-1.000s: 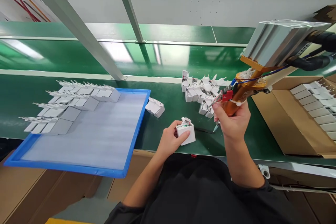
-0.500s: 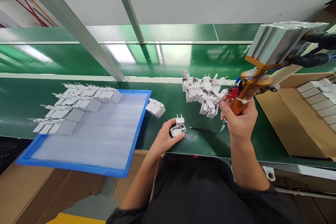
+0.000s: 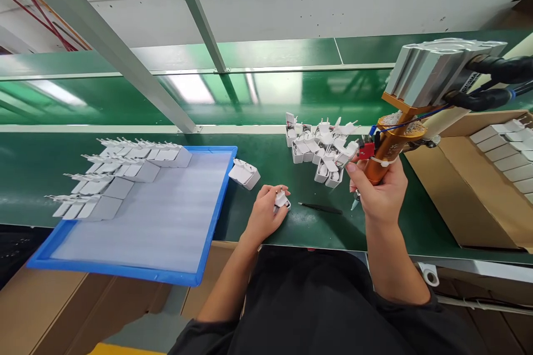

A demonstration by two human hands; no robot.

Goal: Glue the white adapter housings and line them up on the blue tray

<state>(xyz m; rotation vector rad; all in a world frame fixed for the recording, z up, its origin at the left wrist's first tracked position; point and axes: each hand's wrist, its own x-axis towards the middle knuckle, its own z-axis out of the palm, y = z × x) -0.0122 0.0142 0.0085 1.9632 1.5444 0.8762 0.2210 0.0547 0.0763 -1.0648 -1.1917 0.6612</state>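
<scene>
Near the front edge of the green bench, my left hand [image 3: 266,212] is closed round a small white plug adapter [image 3: 282,200], whose pins point away from me. My right hand [image 3: 382,188] grips an orange glue dispensing gun [image 3: 382,152] with a red switch and a silver block on top. Its pale nozzle [image 3: 355,201] points down toward the bench, apart from the adapter. Between the hands lie black tweezers [image 3: 320,208]. Beyond them is a pile of open white adapters [image 3: 322,147]. One more white adapter [image 3: 245,173] sits beside the tray.
A blue-rimmed tray [image 3: 137,272] on the left carries rows of white adapters [image 3: 137,169]. On the right stands a cardboard box [image 3: 453,199] with more white housings [image 3: 506,147]. A slanted metal post [image 3: 137,66] rises behind the tray. Thick black hoses [image 3: 503,69] run from the gun.
My left hand has turned and its fingers have come over the top of the adapter, covering more of it. My right hand and the gun have barely moved.
</scene>
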